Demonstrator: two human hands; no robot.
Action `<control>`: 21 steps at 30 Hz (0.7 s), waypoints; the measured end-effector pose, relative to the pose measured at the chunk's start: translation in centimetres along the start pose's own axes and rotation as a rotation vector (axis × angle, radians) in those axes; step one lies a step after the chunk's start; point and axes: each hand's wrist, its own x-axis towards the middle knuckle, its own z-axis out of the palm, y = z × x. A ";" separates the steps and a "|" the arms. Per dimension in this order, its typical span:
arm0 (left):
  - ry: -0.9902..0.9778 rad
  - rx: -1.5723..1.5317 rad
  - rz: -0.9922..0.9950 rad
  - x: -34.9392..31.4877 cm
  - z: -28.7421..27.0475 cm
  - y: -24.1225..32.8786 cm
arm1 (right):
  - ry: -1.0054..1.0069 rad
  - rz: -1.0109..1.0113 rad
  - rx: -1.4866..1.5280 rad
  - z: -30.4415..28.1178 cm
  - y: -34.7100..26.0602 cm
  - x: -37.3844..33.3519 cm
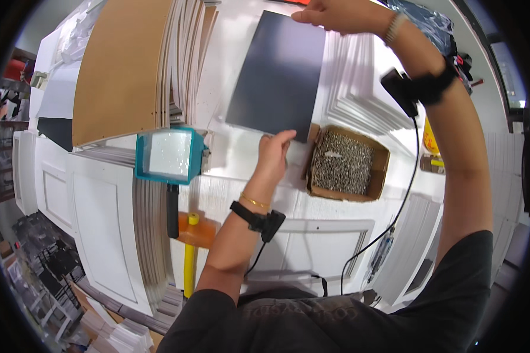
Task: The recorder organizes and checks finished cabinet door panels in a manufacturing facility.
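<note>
Dark panel: positioning apparently in hand

Sited over bench, right of brown-topped stack; lifted or resting, unclear. At near edge: left hand, partly curled. At far edge: right hand, fingers bent. Whether gripping, cannot tell. Judged to call next for even edge control.

Workshop: stacked white panels, orange-headed mallet, boxed metal fasteners.

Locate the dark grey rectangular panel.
In the head view, the panel is at upper centre between the left hand and right hand, up and left of the open brown cardboard box.
</note>
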 end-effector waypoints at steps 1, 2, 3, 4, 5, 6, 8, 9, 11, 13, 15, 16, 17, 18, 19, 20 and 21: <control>0.011 -0.041 -0.040 -0.1 0.3 0.1 | 0.046 0.079 0.181 0.6 -0.7 -3.4; 0.018 -0.082 -0.071 0.0 0.8 0.3 | 0.156 -0.078 0.368 1.6 -0.5 -7.1; 0.041 -0.057 -0.087 -0.2 1.5 0.5 | 0.071 0.022 0.366 1.1 -1.8 -11.2; 0.048 -0.046 -0.072 -0.2 1.2 0.9 | 0.026 -0.024 0.395 0.8 -2.8 -14.7; 0.026 -0.083 -0.097 0.4 0.9 1.0 | -0.047 -0.015 0.483 0.9 -3.2 -17.8; 0.014 -0.119 -0.121 0.5 0.7 1.2 | -0.047 -0.036 0.651 2.2 -2.8 -20.6; 0.038 -0.056 -0.105 -0.8 1.9 2.1 | -0.113 0.071 0.723 3.2 -2.7 -26.3; 0.015 -0.033 -0.137 -1.6 1.6 3.0 | -0.180 0.172 0.758 3.6 -2.9 -28.7; 0.070 0.052 -0.124 -4.9 2.3 4.1 | -0.138 0.203 0.822 6.3 -3.5 -33.3; 0.073 0.077 -0.080 -9.3 1.7 4.4 | -0.311 0.286 0.952 8.3 -4.9 -37.0; -0.001 0.060 -0.077 -12.8 1.1 3.3 | -0.386 0.105 1.002 11.0 -6.0 -39.8; -0.055 0.027 -0.116 -15.0 0.5 2.2 | -0.421 0.105 1.121 12.5 -6.9 -40.9; -0.088 0.032 -0.193 -17.4 0.2 1.5 | -0.555 0.204 1.190 13.6 -7.9 -41.6; -0.119 0.037 -0.265 -20.2 0.2 1.2 | -0.554 0.192 1.190 14.7 -9.0 -42.5; -0.146 0.078 -0.291 -22.7 -0.1 1.0 | -0.585 0.225 1.291 15.9 -10.2 -43.4; -0.178 0.119 -0.317 -24.8 -0.2 0.7 | -0.612 0.261 1.390 16.9 -11.2 -44.1; -0.154 0.179 -0.365 -26.9 -0.4 0.6 | -0.609 0.242 1.379 17.3 -12.4 -44.4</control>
